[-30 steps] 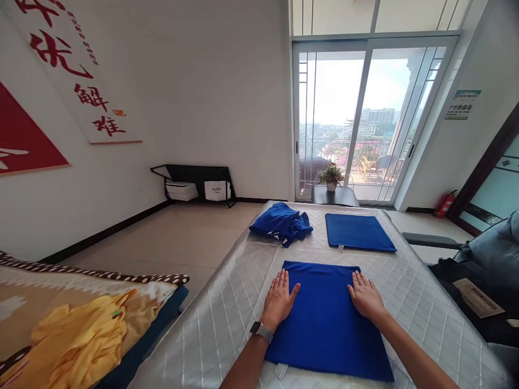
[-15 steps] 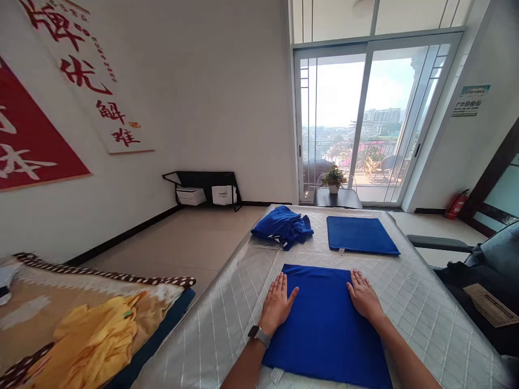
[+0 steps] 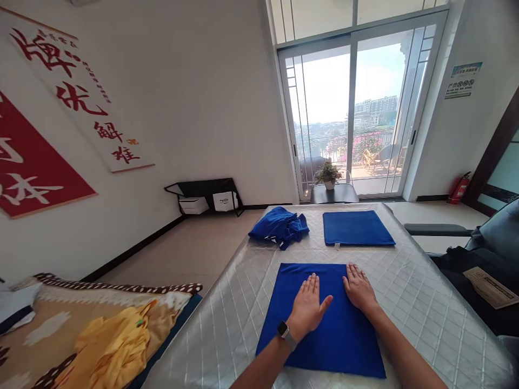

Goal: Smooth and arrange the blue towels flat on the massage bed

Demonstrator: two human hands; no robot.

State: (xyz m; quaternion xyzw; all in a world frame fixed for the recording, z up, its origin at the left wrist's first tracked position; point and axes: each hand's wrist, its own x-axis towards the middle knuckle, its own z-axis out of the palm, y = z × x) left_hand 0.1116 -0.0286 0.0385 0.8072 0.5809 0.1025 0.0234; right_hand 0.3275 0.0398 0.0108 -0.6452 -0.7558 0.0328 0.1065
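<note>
A flat square of blue cloth [image 3: 275, 324] lies spread before me on a silvery quilted surface [image 3: 219, 324]. Resting on the middle of its upper half is my left hand [image 3: 308, 305], fingers straight and thumb held apart, with a watch on the wrist. My right hand [image 3: 360, 287] lies flat over the cloth's far right corner, fingers stretched out. Neither hand grips anything. Farther back sits a crumpled blue cloth pile [image 3: 279, 226] on the left. To its right lies another neatly flattened blue cloth [image 3: 357, 228] with a small white tag.
At lower left, a yellow garment [image 3: 115, 343] lies on a brown patterned blanket [image 3: 52, 313]. A dark armchair [image 3: 454, 270] holding a black item stands on the right. Beyond the far edge, a potted plant [image 3: 329, 175] rests on a chair by the sliding glass door.
My left hand has slid right, from the cloth's left edge to its middle. My right hand stays at the far right corner. The camera view has tilted slightly.
</note>
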